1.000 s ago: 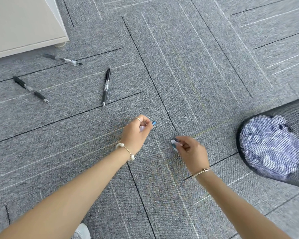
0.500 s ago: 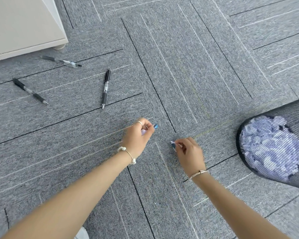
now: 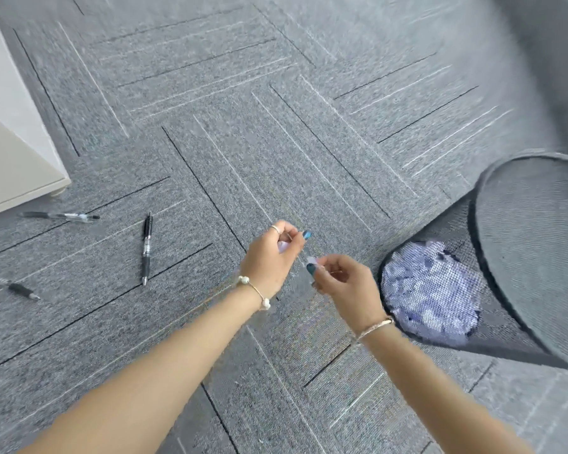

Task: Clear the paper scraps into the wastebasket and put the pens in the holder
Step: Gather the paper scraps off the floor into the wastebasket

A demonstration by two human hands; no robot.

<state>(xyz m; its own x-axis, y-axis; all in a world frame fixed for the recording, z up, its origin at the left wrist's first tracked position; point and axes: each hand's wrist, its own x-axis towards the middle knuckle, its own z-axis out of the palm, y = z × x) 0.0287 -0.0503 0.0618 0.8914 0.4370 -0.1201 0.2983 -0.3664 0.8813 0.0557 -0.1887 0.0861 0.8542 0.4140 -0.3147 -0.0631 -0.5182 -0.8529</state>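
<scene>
Above the carpet, left hand and right hand each pinch a paper scrap in curled fingers beside the wastebasket; 3 pens lie left.

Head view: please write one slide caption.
Both hands pinch paper scraps beside the mesh wastebasket; three pens lie on carpet.

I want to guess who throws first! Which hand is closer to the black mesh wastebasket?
Right. The right hand is just beside the black mesh wastebasket; the left hand is farther away, beyond the right.
</scene>
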